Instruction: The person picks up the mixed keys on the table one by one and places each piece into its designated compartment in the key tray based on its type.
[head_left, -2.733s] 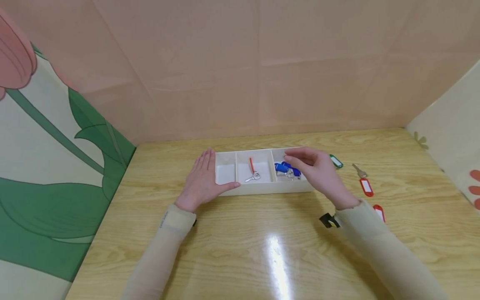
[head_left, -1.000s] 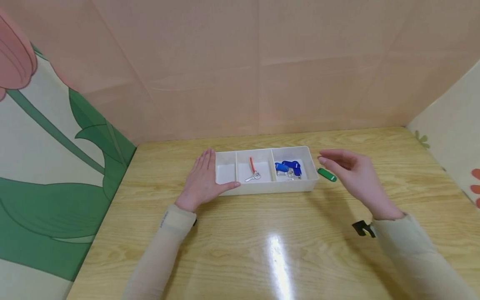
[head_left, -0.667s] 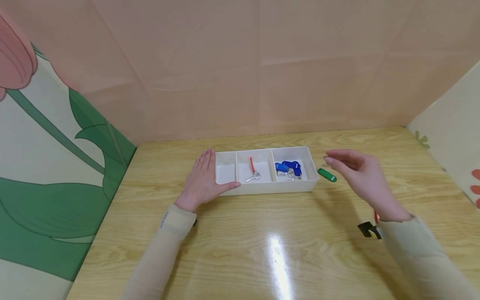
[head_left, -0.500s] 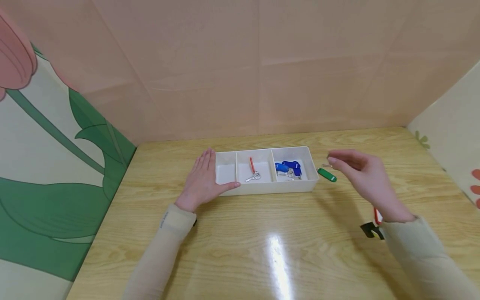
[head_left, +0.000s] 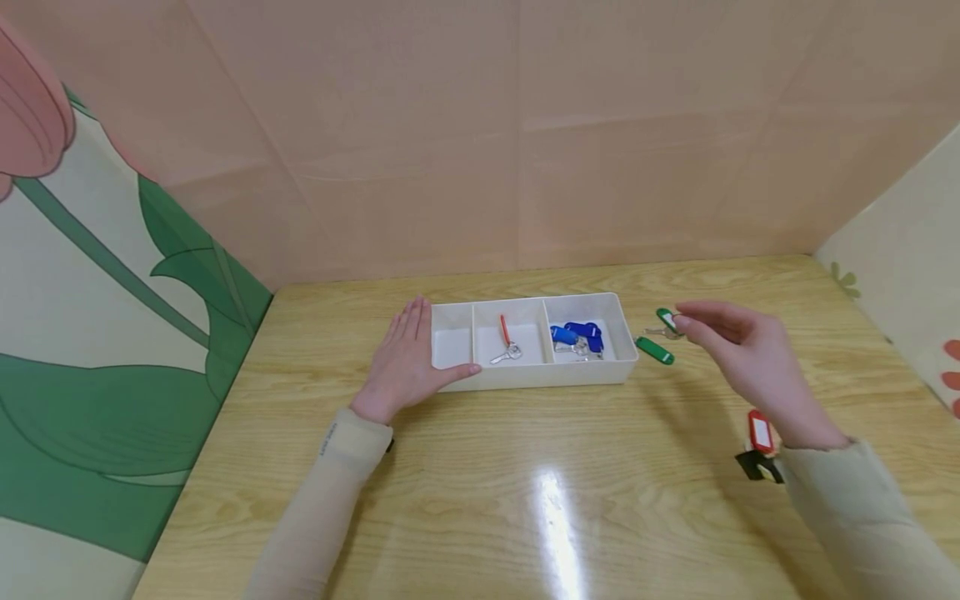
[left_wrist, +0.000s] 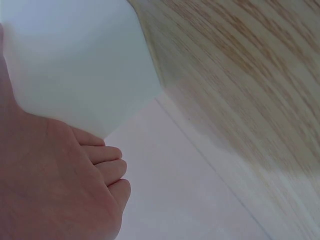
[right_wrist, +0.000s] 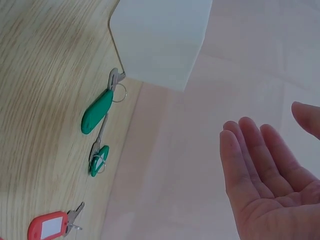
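Note:
A long white three-compartment tray (head_left: 525, 377) stands on the table. My left hand (head_left: 397, 358) rests against its left end, fingers straight and thumb along the front rim. An orange-red tag with a key (head_left: 506, 337) lies in the middle compartment. Several blue key tags (head_left: 582, 329) with keys fill part of the right one. My right hand (head_left: 750, 358) hovers right of the tray, and the right wrist view shows its thumb and fingers apart, holding nothing. Near its fingertips lie two green key tags, one face down (head_left: 655, 350), the other white-labelled (head_left: 666, 317) with a key.
A red key tag (head_left: 760, 431) lies partly behind the right wrist. In the right wrist view, a red tag with a key (right_wrist: 47, 227) lies beyond the green ones. A pink wall (head_left: 517, 167) backs the wooden table (head_left: 465, 483).
My right hand has moved from over the tray's right compartment out to the right, uncovering the blue tags and then the green tags. The left hand stays put.

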